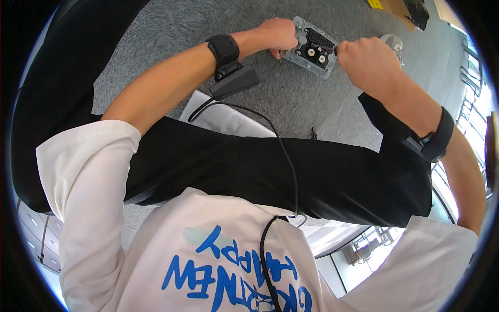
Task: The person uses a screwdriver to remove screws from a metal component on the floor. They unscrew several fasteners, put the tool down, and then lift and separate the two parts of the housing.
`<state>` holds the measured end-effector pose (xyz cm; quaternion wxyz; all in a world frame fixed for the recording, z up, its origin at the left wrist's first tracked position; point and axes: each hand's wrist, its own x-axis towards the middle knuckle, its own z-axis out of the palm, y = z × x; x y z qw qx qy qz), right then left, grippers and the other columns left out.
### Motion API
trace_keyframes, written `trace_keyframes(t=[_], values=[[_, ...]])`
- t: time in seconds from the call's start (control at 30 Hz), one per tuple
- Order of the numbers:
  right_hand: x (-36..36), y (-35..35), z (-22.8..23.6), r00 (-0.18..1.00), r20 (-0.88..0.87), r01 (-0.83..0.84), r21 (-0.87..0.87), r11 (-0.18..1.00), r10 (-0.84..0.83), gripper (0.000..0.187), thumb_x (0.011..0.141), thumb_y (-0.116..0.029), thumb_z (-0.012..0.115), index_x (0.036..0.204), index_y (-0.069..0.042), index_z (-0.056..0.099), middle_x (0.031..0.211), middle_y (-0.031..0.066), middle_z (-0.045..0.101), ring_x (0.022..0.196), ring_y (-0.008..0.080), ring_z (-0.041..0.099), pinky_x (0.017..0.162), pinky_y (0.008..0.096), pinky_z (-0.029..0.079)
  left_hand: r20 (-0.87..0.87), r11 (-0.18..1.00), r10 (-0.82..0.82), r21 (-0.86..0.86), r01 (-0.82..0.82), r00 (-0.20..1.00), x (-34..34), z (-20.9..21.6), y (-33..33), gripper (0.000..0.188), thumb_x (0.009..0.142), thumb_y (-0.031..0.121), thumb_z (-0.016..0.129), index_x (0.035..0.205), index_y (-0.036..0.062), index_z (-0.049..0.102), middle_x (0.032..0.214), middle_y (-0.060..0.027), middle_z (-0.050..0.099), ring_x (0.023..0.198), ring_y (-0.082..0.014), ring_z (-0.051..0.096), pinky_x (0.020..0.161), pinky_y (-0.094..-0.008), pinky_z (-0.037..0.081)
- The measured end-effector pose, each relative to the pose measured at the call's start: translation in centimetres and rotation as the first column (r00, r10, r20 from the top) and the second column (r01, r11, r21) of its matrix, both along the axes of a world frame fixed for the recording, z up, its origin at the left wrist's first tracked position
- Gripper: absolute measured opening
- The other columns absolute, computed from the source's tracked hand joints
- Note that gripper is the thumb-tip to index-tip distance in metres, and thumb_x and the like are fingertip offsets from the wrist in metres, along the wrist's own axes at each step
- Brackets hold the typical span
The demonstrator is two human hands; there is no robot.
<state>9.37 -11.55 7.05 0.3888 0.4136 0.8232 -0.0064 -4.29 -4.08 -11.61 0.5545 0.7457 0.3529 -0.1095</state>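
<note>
A flat grey metal housing [313, 48] with a black inside, a perforated patch and two round metal fittings is tilted over the carpet, at the top of the view. My left hand [279, 35] is closed on its left edge, fingers partly hidden behind the rim. At the housing's right side, my right hand [367, 63] is curled into a fist. A short dark end shows between that fist and the housing, but the rest of what it grips is hidden.
Grey carpet [176, 41] lies beneath. My black-trousered leg [249, 161] crosses the middle, with a white sheet [223, 117] beyond it. A black cable [283, 148] runs down from my left wrist. A light shoe [393, 42] and cardboard box [397, 8] are at the upper right.
</note>
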Motion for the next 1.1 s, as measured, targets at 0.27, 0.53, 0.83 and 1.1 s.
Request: trace_keyframes(t=[0.27,0.53,0.83,1.1], values=[[0.1,0.4,0.4,0.994,-0.041,0.100,0.015,0.995,-0.099,0.013,0.077,-0.013,0.079,0.088,-0.007,0.076,0.086,0.0096,0.074,0.084,0.0288,0.075,0.075,0.0370,0.061,-0.019,0.994,-0.033,0.104,0.035,0.999,0.3,0.8,0.0,0.025,0.088,0.014,0.055,0.090,-0.0063,0.071,0.076,-0.0171,0.075,0.062,-0.0227,0.075,0.068,-0.0352,0.062],[-0.3,1.6,0.2,0.972,-0.016,0.234,-0.071,0.970,-0.236,0.015,0.086,-0.016,0.074,0.087,-0.002,0.071,0.082,0.0161,0.071,0.081,0.0373,0.072,0.070,0.0447,0.059,0.015,0.994,0.010,0.113,-0.012,1.000,-0.2,1.2,-0.4,0.024,0.086,0.010,0.054,0.091,-0.0081,0.069,0.075,-0.0191,0.074,0.063,-0.0240,0.076,0.070,-0.0368,0.063],[-0.1,1.7,0.1,0.963,-0.048,0.264,-0.054,0.963,-0.267,0.017,0.088,-0.018,0.074,0.088,-0.001,0.071,0.085,0.0180,0.071,0.083,0.0373,0.073,0.072,0.0466,0.059,-0.014,0.993,-0.015,0.115,0.016,1.000,0.2,0.7,-0.2,0.025,0.085,0.009,0.054,0.094,-0.0094,0.068,0.076,-0.0200,0.074,0.063,-0.0248,0.076,0.069,-0.0367,0.063],[-0.9,1.6,0.9,0.971,-0.014,0.239,-0.008,0.971,-0.239,0.023,0.089,-0.025,0.073,0.094,-0.003,0.073,0.085,0.0169,0.072,0.084,0.0368,0.073,0.073,0.0458,0.059,0.021,0.999,-0.001,-0.049,0.002,1.000,0.1,-0.5,0.8,0.025,0.092,0.009,0.057,0.106,-0.0104,0.061,0.084,-0.0232,0.074,0.067,-0.0265,0.076,0.060,-0.0355,0.064]])
